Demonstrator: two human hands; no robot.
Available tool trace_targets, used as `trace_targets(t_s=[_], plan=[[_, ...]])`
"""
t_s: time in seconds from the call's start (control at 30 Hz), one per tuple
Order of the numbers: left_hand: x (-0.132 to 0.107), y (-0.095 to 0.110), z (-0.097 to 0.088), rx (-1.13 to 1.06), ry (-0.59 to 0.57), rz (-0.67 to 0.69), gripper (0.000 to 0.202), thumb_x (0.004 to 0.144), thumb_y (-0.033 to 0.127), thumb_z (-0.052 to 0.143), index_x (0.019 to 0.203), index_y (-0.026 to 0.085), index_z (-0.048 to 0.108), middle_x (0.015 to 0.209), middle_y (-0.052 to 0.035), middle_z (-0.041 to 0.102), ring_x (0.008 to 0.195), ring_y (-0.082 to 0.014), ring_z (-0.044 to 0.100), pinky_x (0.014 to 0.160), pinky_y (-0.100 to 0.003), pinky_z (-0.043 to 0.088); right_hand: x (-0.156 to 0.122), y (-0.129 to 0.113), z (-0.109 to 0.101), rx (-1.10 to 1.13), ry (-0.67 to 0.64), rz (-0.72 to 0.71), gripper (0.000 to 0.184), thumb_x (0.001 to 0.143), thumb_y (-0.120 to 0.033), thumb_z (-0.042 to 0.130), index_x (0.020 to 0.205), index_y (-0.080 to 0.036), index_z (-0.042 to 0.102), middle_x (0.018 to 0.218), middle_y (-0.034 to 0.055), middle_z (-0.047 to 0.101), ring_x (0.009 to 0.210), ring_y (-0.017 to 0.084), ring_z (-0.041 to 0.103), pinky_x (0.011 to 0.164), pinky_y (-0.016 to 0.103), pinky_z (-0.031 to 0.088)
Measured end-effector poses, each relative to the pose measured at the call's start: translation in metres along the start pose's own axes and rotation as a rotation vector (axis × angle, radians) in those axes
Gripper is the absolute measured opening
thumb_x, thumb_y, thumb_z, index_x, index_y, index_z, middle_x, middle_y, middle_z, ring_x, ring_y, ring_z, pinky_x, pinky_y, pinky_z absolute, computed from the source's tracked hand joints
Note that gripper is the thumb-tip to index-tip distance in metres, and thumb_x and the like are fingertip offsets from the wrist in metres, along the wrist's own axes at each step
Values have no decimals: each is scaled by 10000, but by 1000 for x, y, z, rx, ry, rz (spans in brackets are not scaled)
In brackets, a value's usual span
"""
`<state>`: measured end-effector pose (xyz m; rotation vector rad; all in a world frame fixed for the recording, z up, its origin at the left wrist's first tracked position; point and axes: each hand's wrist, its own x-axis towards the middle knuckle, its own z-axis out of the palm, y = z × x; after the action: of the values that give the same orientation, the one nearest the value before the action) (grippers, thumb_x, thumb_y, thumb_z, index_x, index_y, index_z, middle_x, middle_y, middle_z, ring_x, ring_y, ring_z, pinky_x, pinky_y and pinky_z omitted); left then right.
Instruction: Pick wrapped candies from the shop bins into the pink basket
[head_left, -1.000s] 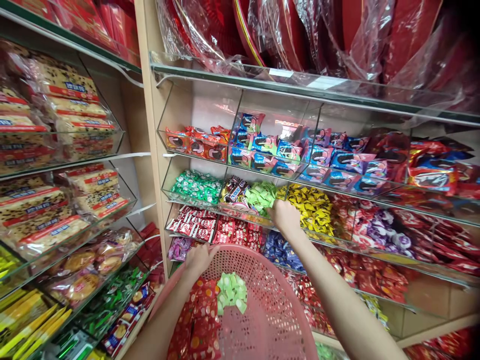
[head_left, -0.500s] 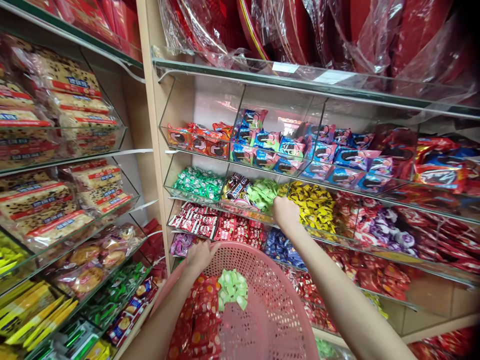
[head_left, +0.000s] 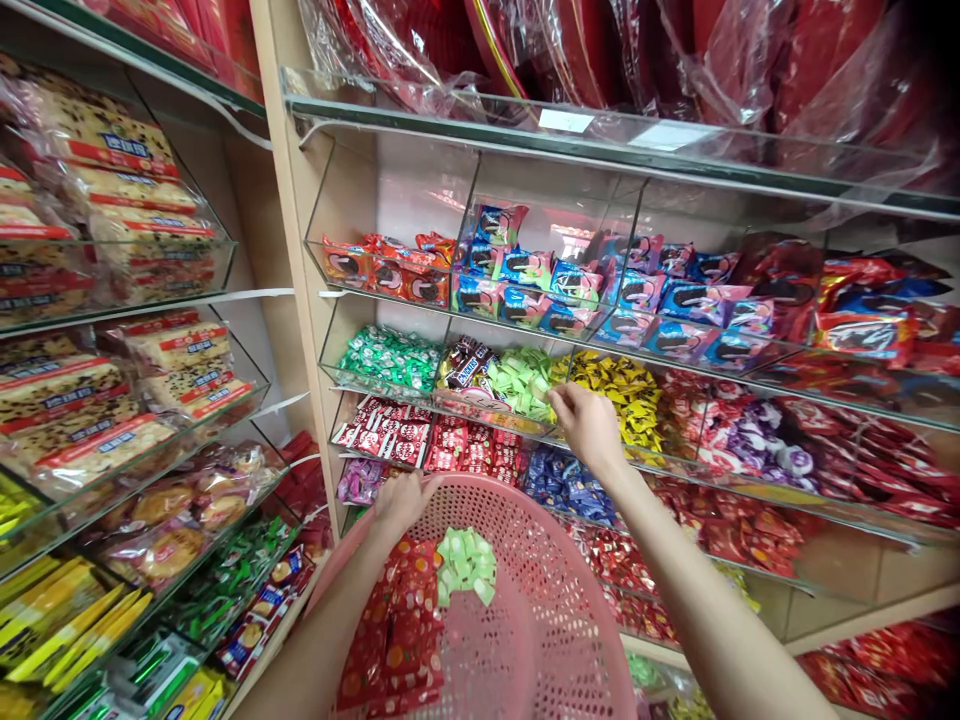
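Pink basket [head_left: 547, 630] sits nearest, tilted toward the shelves. It holds red packets [head_left: 394, 630] and a small heap of light-green sweets [head_left: 465, 565]; much of its mesh is bare, so filling appears part done. Left hand [head_left: 401, 500] clasps the far rim. Beyond, right hand [head_left: 589, 425] is at the shelf sweets [head_left: 521, 380] of like green, beside yellow sweets [head_left: 626, 400], fingertips pinched together; whether they hold anything cannot be told

right hand [head_left: 590, 428] drawn back out of the light green candies [head_left: 517, 378], turned, fingers curled, now at the edge of the yellow candies [head_left: 630, 395]
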<state>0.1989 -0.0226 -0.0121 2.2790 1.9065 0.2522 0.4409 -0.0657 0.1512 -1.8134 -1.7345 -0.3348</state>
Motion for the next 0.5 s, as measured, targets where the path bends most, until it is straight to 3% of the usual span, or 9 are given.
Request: trace_targets(t_s=[0.1, 0.17, 0.23, 0.33, 0.43, 0.5], plan=[[0, 0, -1, -3, -12, -17, 665, 831, 609, 151, 1027, 157, 599, 912, -156, 660, 877, -291, 604, 718, -356, 425, -29, -12, 0, 355, 3, -33, 341, 868, -414, 360, 822, -157, 579, 561, -5, 530, 500, 112, 458, 535, 217, 334], [0, 1, 0, -2, -17, -31, 664, 833, 606, 155, 1023, 154, 602, 919, -158, 659, 886, -292, 601, 724, -353, 422, -52, -21, 13, 546, -77, -26, 340, 858, -435, 373, 830, -158, 568, 544, -20, 501, 484, 105, 430, 505, 210, 328], [1, 1, 1, -7, -18, -32, 664, 833, 606, 158, 1016, 151, 606, 927, -160, 657, 890, -290, 600, 728, -349, 420, -74, -25, 37, 693, -218, 12, 321, 848, -437, 392, 827, -165, 559, 530, -29, 494, 472, 101, 426, 484, 202, 326], [0, 1, 2, -15, -4, -16, 678, 824, 623, 158, 1006, 152, 610, 927, -158, 658, 885, -292, 601, 726, -350, 419, -104, -17, 90, 822, -538, 89, 317, 833, -442, 401, 750, -168, 538, 509, -31, 507, 434, 90, 413, 451, 196, 322], [-1, -1, 3, -14, 12, -8, 683, 817, 634, 159, 999, 153, 609, 921, -154, 659, 879, -292, 602, 723, -354, 417, -130, 2, 139, 764, -818, 178, 358, 779, -446, 467, 552, -169, 469, 462, -38, 473, 421, 70, 386, 434, 181, 305], [-2, -2, 3, -18, 4, -8, 688, 815, 638, 157, 990, 149, 608, 918, -152, 658, 879, -287, 602, 727, -349, 415, -144, 13, 160, 725, -922, 213, 386, 747, -450, 497, 487, -173, 429, 414, -45, 440, 378, 65, 358, 392, 181, 275]])
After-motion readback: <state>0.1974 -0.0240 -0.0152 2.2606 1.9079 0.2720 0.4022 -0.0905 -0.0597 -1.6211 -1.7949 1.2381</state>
